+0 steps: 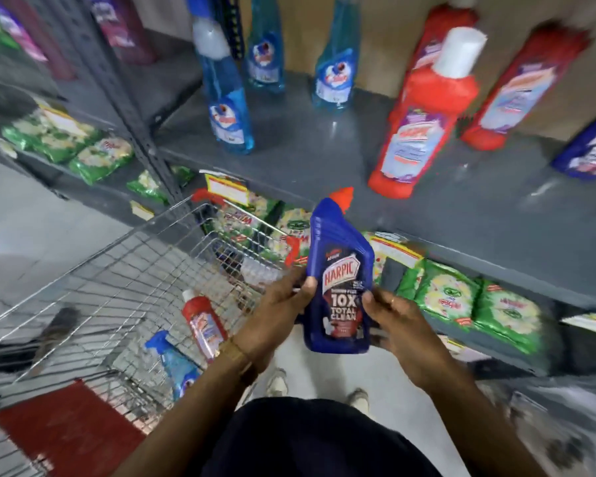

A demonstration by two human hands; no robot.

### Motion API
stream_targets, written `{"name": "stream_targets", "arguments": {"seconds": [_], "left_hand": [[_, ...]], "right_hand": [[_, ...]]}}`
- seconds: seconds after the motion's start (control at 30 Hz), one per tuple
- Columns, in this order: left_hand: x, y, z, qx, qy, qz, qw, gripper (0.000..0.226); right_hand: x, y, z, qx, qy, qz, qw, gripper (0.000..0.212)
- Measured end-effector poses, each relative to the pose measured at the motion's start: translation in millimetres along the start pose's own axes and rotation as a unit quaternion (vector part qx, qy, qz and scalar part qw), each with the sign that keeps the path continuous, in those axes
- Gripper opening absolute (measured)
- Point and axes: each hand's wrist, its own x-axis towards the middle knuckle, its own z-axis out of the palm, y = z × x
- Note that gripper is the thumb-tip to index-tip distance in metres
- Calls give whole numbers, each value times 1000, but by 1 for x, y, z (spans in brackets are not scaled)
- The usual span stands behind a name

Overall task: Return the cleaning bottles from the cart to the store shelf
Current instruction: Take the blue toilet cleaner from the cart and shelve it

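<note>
I hold a dark blue Harpic bottle [339,277] with a red cap upright in front of me, between the cart and the shelf. My left hand [279,308] grips its left side and my right hand [396,321] grips its right side. The wire cart [93,290] stands at the lower left with a red bottle [203,323] and a blue spray bottle [176,366] lying inside. On the grey store shelf [324,149] above stand blue spray bottles [226,108], red bottles [424,115] and a dark blue bottle [589,149] at the right edge.
Green packets [455,297] fill the lower shelf to the right and the shelves to the left [66,136]. A grey upright post [128,108] divides the shelving. Bare shelf room lies between the blue and red bottles. My feet stand on the pale floor [310,366].
</note>
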Motion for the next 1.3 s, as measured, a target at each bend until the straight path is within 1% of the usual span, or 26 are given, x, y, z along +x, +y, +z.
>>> {"name": "stream_targets", "arguments": {"seconds": [0.07,0.17,0.27,0.33,0.43,0.6,0.7,0.83,1.0,1.13,1.3], "left_hand": [[2,3,21,5,-20,6,1000,30],[6,9,47,19,-55,18,998,29],[15,15,70,16,-71,30,997,23],[22,20,87,24,-86,40,995,25],[41,29,118,28,-115,101,988,27],[94,47,198,29,-157,216,963,29],[126,51,250,41,-181,234,954,29],[158,40,301,59,-176,236,954,30],[182,30,339,44,-170,235,956,34],[197,26,352,55,-164,243,954,41],[202,23,356,61,-153,250,954,38]], "right_hand": [[-12,1,-20,3,24,-14,1000,35],[-22,2,-43,15,55,-36,998,25],[-27,1,-65,30,75,-65,995,27],[-29,-1,-81,46,90,-90,991,28],[-31,-12,-113,54,117,-156,979,23],[-22,-41,-193,56,155,-279,946,25],[-12,-51,-246,47,193,-322,926,27],[0,-46,-298,40,247,-335,909,30],[14,-39,-339,44,281,-335,898,33],[24,-40,-356,18,296,-333,895,37],[28,-40,-358,-11,304,-331,893,37]]}}
